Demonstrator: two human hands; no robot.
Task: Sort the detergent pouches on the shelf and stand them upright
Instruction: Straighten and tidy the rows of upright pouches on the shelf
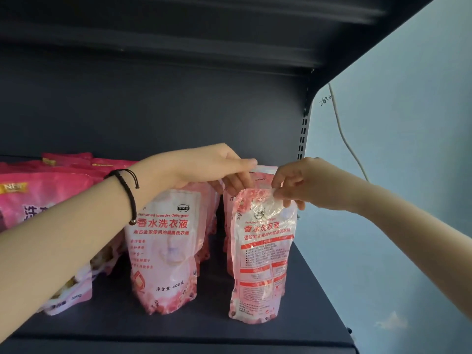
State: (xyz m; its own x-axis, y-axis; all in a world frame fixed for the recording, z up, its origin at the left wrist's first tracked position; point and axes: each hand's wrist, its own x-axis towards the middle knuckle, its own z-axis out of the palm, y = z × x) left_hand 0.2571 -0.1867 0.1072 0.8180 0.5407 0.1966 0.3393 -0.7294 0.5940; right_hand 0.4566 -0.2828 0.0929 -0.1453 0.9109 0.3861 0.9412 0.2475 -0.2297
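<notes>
Two pale pouches stand upright at the front of the shelf; the middle pouch faces forward, while the held pouch just right of it shows its back panel, so turning it round seems left to do; darker pink bags left of the middle pouch look slumped and probably need straightening; the left hand crosses above the middle pouch to pinch the held pouch's top edge; the right hand pinches that edge from the far side
</notes>
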